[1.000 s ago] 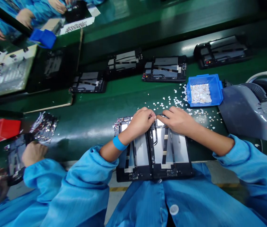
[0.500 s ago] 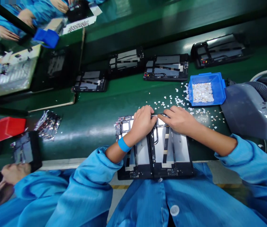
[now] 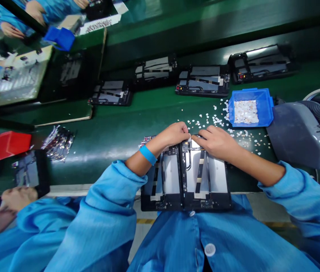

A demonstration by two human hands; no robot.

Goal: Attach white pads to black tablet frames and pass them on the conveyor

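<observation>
Two opened tablets lie side by side at the bench edge in front of me: a left tablet (image 3: 172, 175) and a right tablet (image 3: 219, 173), with silvery batteries, ribbon cables and circuit boards exposed. My left hand (image 3: 176, 133) is closed in a pinch over the inner top corners. Facing it, my right hand (image 3: 216, 141) has its fingers drawn together, tips at the right tablet's top edge. A tiny whitish bit shows between the fingertips; which hand holds it is unclear. My left forearm covers part of the left tablet's upper end.
White scraps (image 3: 218, 121) lie scattered beyond my hands, beside a blue bin (image 3: 264, 107) of similar pieces. At right stands a grey tape dispenser (image 3: 296, 132). Several opened tablets (image 3: 202, 81) line the back. A red bin (image 3: 9, 145) and a co-worker's hands (image 3: 19, 198) are at left.
My left hand has lifted and turned, its fingers now curled into a pinch just above the tablets' top edge. My right hand has barely moved. The view has shifted slightly.
</observation>
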